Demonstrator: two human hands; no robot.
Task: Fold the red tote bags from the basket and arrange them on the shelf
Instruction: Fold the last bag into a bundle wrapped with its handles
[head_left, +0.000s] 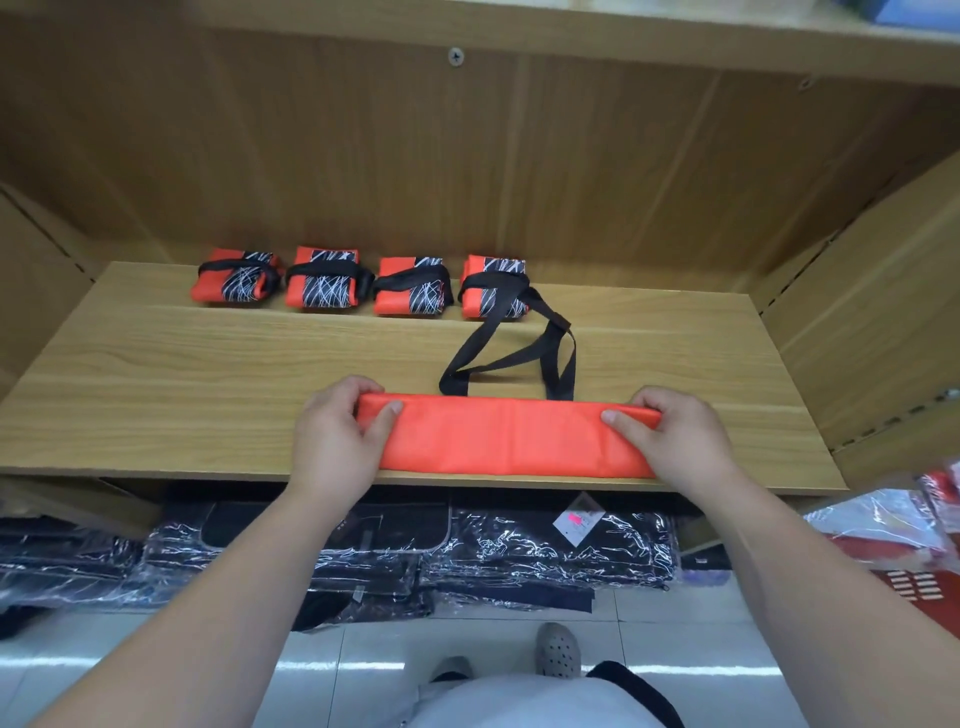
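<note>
Both ends of a red tote bag (514, 441), folded into a long strip at the shelf's (156, 395) front edge, are being pinched by the left hand (337, 441) and right hand (680, 441). Four folded bags (358, 286) are already lined up behind; this fifth is judged half-folded, its black handles (519, 353) still loose.

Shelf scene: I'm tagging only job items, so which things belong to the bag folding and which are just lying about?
Job:
- red tote bag, folded into a strip
- its black handles
- four folded bags in a row
- shelf
- left hand, right hand

Lying about:
- black plastic-wrapped goods below
- wrapped red packs
</note>
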